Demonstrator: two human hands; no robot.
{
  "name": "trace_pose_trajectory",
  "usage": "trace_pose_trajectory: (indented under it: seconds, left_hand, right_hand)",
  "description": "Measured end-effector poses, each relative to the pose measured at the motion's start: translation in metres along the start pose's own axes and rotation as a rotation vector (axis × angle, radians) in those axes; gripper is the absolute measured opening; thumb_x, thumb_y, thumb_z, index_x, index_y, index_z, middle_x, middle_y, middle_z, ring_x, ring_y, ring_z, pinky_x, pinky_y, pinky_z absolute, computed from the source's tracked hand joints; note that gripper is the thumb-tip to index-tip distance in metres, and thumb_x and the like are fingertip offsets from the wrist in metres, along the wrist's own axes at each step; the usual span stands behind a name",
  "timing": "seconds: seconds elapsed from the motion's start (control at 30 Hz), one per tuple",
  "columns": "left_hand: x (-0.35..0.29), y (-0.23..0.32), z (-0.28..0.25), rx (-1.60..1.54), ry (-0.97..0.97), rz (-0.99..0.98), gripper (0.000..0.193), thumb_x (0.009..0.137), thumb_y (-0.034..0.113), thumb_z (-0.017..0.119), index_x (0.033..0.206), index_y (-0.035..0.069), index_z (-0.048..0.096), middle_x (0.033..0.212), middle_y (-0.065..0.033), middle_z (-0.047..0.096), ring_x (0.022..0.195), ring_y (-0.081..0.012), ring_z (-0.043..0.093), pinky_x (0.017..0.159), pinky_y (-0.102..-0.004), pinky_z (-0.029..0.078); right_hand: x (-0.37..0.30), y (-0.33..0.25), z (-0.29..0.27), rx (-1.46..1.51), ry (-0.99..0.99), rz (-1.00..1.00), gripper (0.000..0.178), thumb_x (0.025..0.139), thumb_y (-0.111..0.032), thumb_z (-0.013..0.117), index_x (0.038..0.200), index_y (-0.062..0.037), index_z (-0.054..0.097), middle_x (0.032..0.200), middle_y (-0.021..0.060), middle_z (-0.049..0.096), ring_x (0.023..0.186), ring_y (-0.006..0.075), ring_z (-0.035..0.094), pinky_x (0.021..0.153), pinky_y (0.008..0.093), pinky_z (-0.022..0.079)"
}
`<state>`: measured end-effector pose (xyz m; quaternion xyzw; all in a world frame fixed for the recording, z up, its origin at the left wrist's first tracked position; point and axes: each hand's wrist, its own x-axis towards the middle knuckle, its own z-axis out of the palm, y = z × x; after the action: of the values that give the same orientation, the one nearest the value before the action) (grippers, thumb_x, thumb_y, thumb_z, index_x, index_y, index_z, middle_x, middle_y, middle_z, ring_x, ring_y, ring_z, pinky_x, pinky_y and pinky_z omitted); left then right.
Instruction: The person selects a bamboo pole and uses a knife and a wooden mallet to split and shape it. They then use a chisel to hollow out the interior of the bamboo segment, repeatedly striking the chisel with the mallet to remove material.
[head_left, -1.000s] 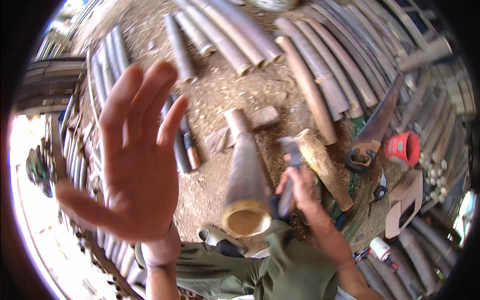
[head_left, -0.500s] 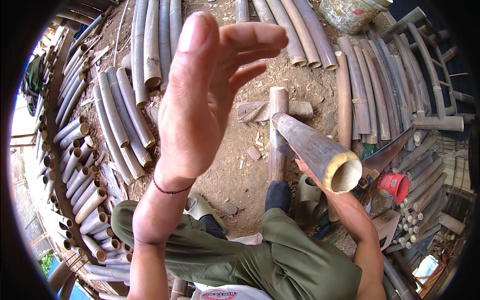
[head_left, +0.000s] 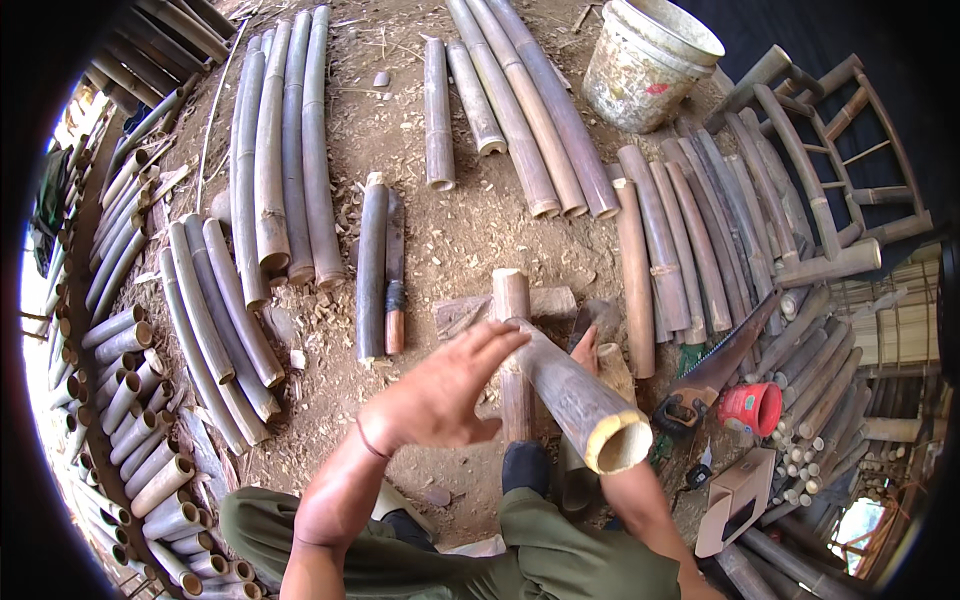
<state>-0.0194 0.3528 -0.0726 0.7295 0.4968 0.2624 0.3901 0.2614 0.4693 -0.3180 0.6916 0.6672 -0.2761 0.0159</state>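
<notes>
A thick bamboo tube (head_left: 575, 385) slants toward me, its hollow, pale-cut end nearest. Its far end lies over an upright-looking wooden piece (head_left: 512, 290) that crosses a short log (head_left: 455, 315) on the ground. My left hand (head_left: 440, 385) is open, palm down, with fingers stretched to the tube's far end; whether they touch cannot be told. Past the tube's right side shows part of my right hand (head_left: 585, 352), fingers bent, the rest hidden by the tube. A dark, flat, blade-like piece (head_left: 592, 314) sticks out beside those fingers. My right forearm passes beneath the tube.
Cut bamboo lengths (head_left: 272, 170) lie in rows ahead and on both sides. A stained white bucket (head_left: 640, 75) stands far right. Nearer right are a handsaw (head_left: 715, 365), a red pot (head_left: 750, 408), a cardboard box (head_left: 735, 500) and a bamboo frame (head_left: 830, 140).
My left hand has come down from high in front of me to the tube's far end. My right hand has shifted forward along the tube. The view has shifted, showing more ground ahead.
</notes>
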Motion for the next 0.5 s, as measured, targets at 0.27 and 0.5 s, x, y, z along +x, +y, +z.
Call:
trace_pose_trajectory:
  seconds: [0.27, 0.5]
  left_hand:
    - [0.019, -0.069, 0.101, -0.237, 0.56, 0.125, 0.072, 0.064, 0.018, 0.083, 0.128, 0.006, 0.051, 0.13, -0.0173, 0.054, 0.127, -0.0352, 0.049, 0.111, -0.046, 0.036]
    - [0.039, -0.072, 0.128, -0.326, 0.704, 0.194, 0.054, 0.067, 0.021, 0.078, 0.112, 0.004, 0.054, 0.105, -0.015, 0.056, 0.104, -0.0369, 0.053, 0.095, -0.0445, 0.04]
  right_hand:
    - [-0.139, -0.107, -0.122, 0.721, -0.255, -0.701, 0.087, 0.078, -0.032, 0.068, 0.147, 0.0037, 0.028, 0.148, 0.021, 0.038, 0.135, 0.0328, 0.039, 0.112, 0.0451, 0.032]
    - [-0.145, -0.127, -0.129, 0.756, -0.057, -1.148, 0.076, 0.073, -0.047, 0.072, 0.125, -0.0047, 0.037, 0.114, 0.0118, 0.05, 0.115, 0.0286, 0.05, 0.11, 0.0502, 0.032]
